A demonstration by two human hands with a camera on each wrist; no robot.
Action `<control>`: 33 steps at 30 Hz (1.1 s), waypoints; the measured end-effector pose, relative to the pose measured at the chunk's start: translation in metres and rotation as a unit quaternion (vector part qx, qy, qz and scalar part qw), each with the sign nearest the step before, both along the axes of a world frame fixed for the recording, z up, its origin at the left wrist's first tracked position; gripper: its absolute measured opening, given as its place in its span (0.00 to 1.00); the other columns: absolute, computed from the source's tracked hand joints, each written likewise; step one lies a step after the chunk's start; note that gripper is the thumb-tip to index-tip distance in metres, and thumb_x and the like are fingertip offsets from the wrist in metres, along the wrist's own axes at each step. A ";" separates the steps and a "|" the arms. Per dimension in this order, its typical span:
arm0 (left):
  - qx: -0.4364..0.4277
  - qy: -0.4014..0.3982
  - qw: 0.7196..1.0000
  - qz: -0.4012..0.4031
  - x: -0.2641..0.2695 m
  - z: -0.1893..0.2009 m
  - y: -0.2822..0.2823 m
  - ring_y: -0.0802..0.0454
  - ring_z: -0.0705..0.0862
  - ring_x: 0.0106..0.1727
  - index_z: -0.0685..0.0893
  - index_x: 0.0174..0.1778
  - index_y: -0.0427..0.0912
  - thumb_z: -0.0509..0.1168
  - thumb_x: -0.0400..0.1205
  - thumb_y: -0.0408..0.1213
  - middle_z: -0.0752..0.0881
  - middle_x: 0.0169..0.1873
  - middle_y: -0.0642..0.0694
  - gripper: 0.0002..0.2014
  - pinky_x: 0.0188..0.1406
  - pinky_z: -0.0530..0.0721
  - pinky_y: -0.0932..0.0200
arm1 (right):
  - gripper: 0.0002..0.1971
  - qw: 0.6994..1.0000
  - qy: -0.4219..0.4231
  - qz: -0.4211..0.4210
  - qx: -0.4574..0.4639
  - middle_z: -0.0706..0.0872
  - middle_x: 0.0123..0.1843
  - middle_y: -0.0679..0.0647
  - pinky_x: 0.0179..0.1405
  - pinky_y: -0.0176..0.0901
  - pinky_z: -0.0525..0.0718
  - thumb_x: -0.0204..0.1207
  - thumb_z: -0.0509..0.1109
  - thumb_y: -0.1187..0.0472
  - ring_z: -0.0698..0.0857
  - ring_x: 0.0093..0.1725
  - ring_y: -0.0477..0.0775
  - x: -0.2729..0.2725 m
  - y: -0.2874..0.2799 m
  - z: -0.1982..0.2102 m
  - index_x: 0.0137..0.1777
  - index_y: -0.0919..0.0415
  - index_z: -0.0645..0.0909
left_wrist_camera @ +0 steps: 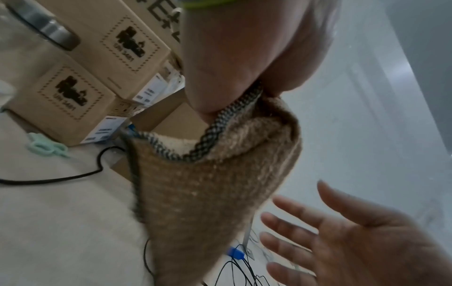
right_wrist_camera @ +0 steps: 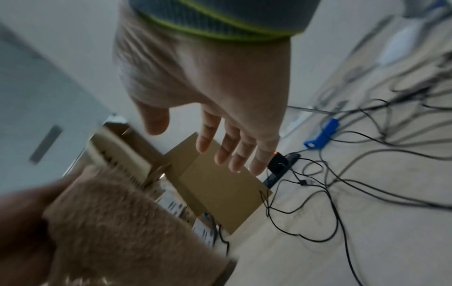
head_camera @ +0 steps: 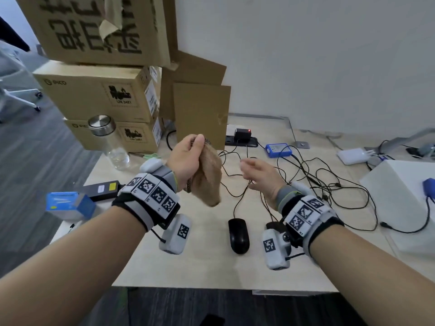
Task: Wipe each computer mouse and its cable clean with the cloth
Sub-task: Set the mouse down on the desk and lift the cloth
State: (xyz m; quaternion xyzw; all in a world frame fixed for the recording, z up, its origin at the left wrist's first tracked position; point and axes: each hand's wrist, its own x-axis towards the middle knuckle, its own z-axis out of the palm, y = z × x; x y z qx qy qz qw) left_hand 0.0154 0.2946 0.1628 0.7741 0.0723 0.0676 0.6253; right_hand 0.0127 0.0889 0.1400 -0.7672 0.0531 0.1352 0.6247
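Observation:
My left hand is raised above the desk and grips a brown cloth by its checked edge; the cloth hangs down from thumb and fingers. My right hand hovers open just right of the cloth, fingers straight and spread, holding nothing. A black mouse lies on the desk near the front edge, below both hands, its thin cable running back into a tangle. A second dark mouse is mostly hidden behind my right wrist device.
Stacked cardboard boxes and a glass jar stand at the back left. A power strip, blue device and many loose black cables cover the back right. A white box sits far right, a blue carton left.

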 end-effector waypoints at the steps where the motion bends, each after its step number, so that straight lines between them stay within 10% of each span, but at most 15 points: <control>1: 0.019 -0.005 1.000 -0.017 0.001 0.001 -0.002 0.47 0.84 0.49 0.80 0.39 0.55 0.55 0.87 0.54 0.84 0.38 0.51 0.15 0.57 0.82 0.43 | 0.22 0.998 -0.021 0.049 -0.038 0.82 0.63 0.51 0.55 0.46 0.82 0.76 0.74 0.50 0.82 0.61 0.51 0.000 0.006 -0.003 0.69 0.51 0.78; 4: -0.004 0.010 0.996 -0.083 0.000 0.011 -0.005 0.44 0.86 0.50 0.82 0.42 0.54 0.55 0.87 0.54 0.86 0.40 0.48 0.14 0.56 0.83 0.42 | 0.39 0.983 -0.040 0.163 -0.080 0.79 0.72 0.46 0.68 0.50 0.77 0.61 0.83 0.41 0.76 0.72 0.47 0.000 0.021 -0.011 0.73 0.39 0.73; 7: -0.083 0.046 0.988 -0.118 0.000 0.022 0.000 0.46 0.85 0.47 0.82 0.44 0.50 0.55 0.89 0.49 0.86 0.40 0.46 0.14 0.52 0.84 0.45 | 0.33 0.980 0.003 0.190 -0.052 0.88 0.62 0.48 0.70 0.49 0.77 0.57 0.85 0.45 0.83 0.66 0.46 0.002 0.030 -0.010 0.64 0.49 0.82; 10: -0.066 0.070 0.991 -0.098 0.005 0.019 0.013 0.45 0.84 0.50 0.81 0.49 0.46 0.53 0.89 0.50 0.84 0.44 0.43 0.15 0.55 0.84 0.45 | 0.16 0.988 0.026 0.150 0.031 0.90 0.54 0.56 0.64 0.53 0.82 0.69 0.81 0.58 0.87 0.55 0.55 0.005 0.030 -0.012 0.55 0.59 0.84; 16: 0.289 0.136 0.941 -0.111 0.002 -0.016 0.041 0.39 0.81 0.47 0.80 0.48 0.35 0.44 0.90 0.52 0.82 0.40 0.37 0.27 0.49 0.73 0.52 | 0.12 0.978 0.088 0.070 0.178 0.88 0.46 0.56 0.36 0.51 0.89 0.82 0.66 0.62 0.87 0.45 0.56 0.010 0.024 -0.006 0.64 0.61 0.79; 19: 0.149 0.278 0.942 -0.112 0.007 -0.031 0.048 0.40 0.83 0.57 0.83 0.58 0.36 0.48 0.82 0.68 0.85 0.54 0.39 0.37 0.64 0.79 0.47 | 0.10 0.979 0.087 0.045 0.177 0.88 0.46 0.57 0.32 0.45 0.87 0.82 0.66 0.64 0.86 0.44 0.54 0.013 0.022 -0.005 0.61 0.62 0.81; 25: -0.157 0.353 0.920 -0.066 0.013 -0.054 0.069 0.38 0.86 0.53 0.74 0.69 0.35 0.68 0.81 0.53 0.80 0.66 0.24 0.29 0.50 0.84 0.45 | 0.29 0.997 0.058 -0.026 0.045 0.84 0.56 0.58 0.51 0.55 0.86 0.73 0.78 0.65 0.85 0.53 0.59 0.021 0.012 -0.021 0.71 0.60 0.69; 29: -0.070 0.275 0.959 -0.010 0.014 -0.060 0.068 0.41 0.87 0.52 0.75 0.72 0.49 0.74 0.77 0.47 0.86 0.57 0.36 0.27 0.52 0.88 0.43 | 0.33 0.990 0.015 -0.051 -0.129 0.80 0.62 0.58 0.59 0.53 0.84 0.69 0.81 0.55 0.82 0.58 0.58 0.020 0.013 -0.030 0.67 0.54 0.64; 33: 0.153 0.191 0.961 -0.128 0.008 -0.050 0.059 0.48 0.84 0.54 0.82 0.66 0.49 0.82 0.67 0.48 0.84 0.53 0.48 0.31 0.58 0.86 0.50 | 0.41 0.981 -0.039 0.004 -0.188 0.85 0.55 0.55 0.52 0.44 0.81 0.67 0.81 0.51 0.84 0.55 0.54 0.017 0.018 -0.029 0.75 0.41 0.60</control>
